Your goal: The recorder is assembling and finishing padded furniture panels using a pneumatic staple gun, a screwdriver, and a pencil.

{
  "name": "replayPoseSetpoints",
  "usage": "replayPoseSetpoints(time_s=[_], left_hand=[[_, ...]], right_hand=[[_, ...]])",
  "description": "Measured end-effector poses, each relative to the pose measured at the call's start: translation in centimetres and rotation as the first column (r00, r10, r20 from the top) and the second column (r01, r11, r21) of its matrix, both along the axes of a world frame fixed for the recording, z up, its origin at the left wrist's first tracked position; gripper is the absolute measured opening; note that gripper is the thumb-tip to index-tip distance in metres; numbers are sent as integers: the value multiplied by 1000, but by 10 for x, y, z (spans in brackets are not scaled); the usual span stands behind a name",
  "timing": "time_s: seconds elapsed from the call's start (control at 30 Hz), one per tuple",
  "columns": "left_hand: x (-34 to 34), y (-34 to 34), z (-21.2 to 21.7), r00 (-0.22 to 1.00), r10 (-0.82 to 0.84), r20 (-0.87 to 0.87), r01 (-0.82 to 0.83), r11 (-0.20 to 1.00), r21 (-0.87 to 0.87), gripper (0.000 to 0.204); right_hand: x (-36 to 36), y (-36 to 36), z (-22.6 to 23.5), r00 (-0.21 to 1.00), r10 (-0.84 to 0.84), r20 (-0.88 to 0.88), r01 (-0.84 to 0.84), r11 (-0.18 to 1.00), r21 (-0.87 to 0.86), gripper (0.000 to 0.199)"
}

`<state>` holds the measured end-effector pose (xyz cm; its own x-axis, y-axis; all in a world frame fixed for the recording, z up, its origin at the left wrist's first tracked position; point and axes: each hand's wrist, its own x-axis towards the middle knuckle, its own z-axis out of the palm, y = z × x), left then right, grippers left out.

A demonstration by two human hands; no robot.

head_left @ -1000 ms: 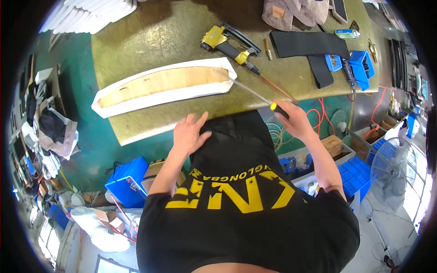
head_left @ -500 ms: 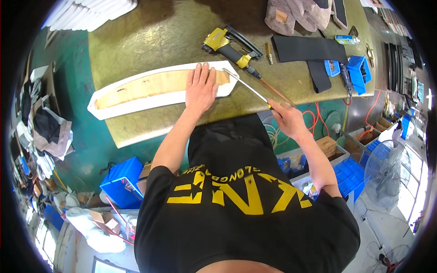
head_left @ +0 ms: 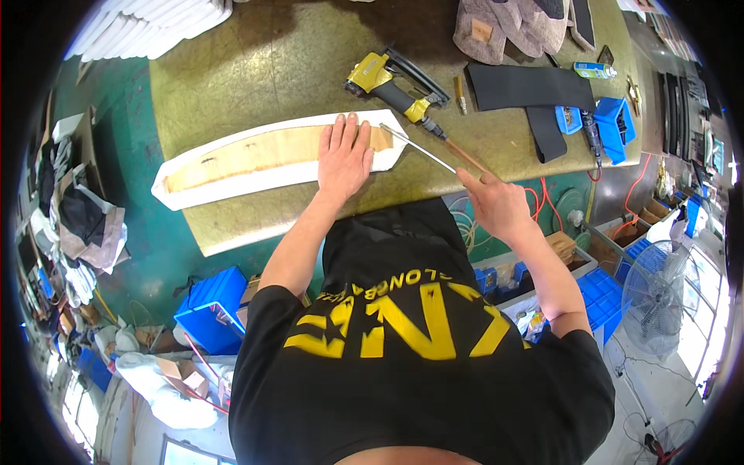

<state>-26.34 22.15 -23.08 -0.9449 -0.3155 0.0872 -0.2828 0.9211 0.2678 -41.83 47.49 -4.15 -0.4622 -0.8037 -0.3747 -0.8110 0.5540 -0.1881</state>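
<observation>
A long, slightly curved wooden panel (head_left: 256, 156) with white covering folded round its edges lies on the table's near side. My left hand (head_left: 344, 159) rests flat on its right half, fingers stretched out and holding nothing. My right hand (head_left: 496, 203) is closed round the handle of a thin metal screwdriver (head_left: 422, 149), the handle mostly hidden in the fist. The tool's far tip touches the panel's right end, at the border of wood and white covering. Just beyond that end lies a yellow and black staple gun (head_left: 387, 84), joined to a hose.
The worn yellowish-green table (head_left: 256, 77) holds black fabric strips (head_left: 527, 87), blue bins (head_left: 616, 128), a spray can (head_left: 595, 70) and grey upholstered pieces (head_left: 508, 31) on the right. White padded pieces (head_left: 147, 27) are stacked at the far left. A fan (head_left: 659, 302) stands at right.
My right hand has shifted slightly right and turned more over the screwdriver's handle. The tip stays at the panel's right end, and my left hand remains flat on the panel.
</observation>
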Motion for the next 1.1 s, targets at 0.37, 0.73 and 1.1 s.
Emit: replayPoseSetpoints(time_s=[0.37, 0.73, 1.1], left_hand=[[-6, -3, -3, 999, -11, 39, 10, 1000, 22, 54], [-7, -1, -1, 998, -37, 41, 38, 999, -12, 56], [-1, 0, -3, 999, -36, 16, 36, 999, -11, 54]], right_hand=[[-20, -40, 14, 979, 197, -43, -186, 964, 188, 56], [17, 20, -39, 984, -151, 96, 161, 982, -103, 41], [-17, 6, -23, 991, -38, 132, 59, 985, -162, 43]])
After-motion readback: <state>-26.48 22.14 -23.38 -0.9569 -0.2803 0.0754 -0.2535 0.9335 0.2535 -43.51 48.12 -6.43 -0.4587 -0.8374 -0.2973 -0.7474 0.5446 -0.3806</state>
